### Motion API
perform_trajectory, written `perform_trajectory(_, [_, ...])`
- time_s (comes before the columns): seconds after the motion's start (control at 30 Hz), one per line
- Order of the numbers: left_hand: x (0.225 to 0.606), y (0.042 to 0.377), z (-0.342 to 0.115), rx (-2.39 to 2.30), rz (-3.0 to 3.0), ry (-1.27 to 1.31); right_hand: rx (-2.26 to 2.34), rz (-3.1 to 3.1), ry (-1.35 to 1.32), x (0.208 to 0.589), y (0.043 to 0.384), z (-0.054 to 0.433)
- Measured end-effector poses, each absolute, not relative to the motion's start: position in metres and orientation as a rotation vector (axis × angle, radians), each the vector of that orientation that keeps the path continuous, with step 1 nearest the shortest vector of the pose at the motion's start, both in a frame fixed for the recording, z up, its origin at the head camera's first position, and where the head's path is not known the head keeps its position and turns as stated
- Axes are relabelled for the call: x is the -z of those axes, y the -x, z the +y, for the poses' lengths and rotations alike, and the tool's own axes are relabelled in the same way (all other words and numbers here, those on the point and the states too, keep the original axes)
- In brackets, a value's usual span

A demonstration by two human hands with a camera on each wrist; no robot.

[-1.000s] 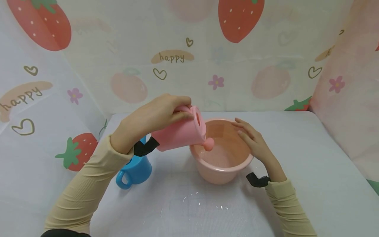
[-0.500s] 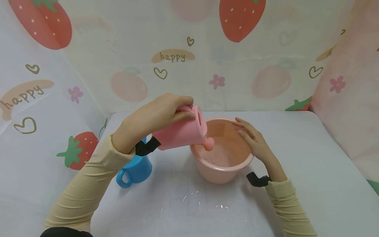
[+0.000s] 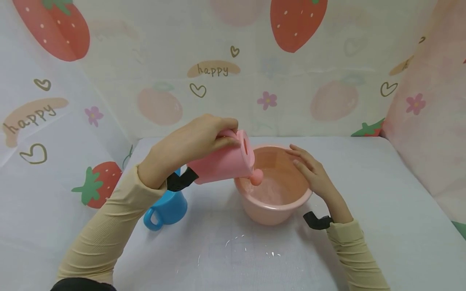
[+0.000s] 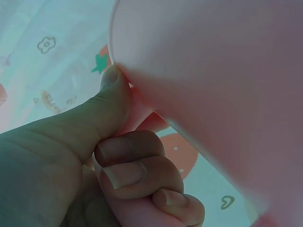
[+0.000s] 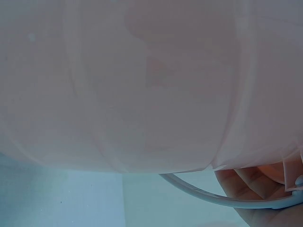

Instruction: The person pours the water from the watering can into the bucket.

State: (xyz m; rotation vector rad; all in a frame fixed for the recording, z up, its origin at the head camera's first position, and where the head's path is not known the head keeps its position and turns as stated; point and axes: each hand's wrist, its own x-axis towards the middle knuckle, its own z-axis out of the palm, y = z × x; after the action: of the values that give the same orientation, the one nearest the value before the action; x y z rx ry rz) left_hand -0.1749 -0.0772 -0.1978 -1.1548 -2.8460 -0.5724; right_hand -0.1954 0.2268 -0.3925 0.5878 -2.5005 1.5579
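Note:
My left hand (image 3: 198, 139) holds a pink watering can (image 3: 220, 163) by its handle, the fingers curled round it in the left wrist view. The can is tipped to the right, and its round sprinkler head (image 3: 257, 177) hangs over the left part of a pink basin (image 3: 267, 214). Shallow water with a rippled surface (image 3: 269, 192) lies in the basin. My right hand (image 3: 314, 173) holds the basin's right rim. In the right wrist view, the basin's pale wall (image 5: 156, 94) fills most of the picture, with fingers (image 5: 258, 184) at the lower right.
A blue cup (image 3: 169, 208) with a side handle stands on the white tabletop (image 3: 204, 262) at left, partly behind the left forearm. Water drops (image 3: 273, 254) lie in front of the basin. Curtains (image 3: 218, 101) printed with fruit enclose the back and sides.
The watering can shifts very slightly right, staying tipped over the basin. Ripples in the basin look more marked. The right hand stays put on the rim.

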Motion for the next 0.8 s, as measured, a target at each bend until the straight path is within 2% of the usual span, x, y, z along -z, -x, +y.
perform_trajectory(0.8, [0.1958, 0.1737, -0.0849, 0.591, -2.835, 1.150, -1.563, -2.516, -0.578, 0.3918, 0.1941, 0.2267])
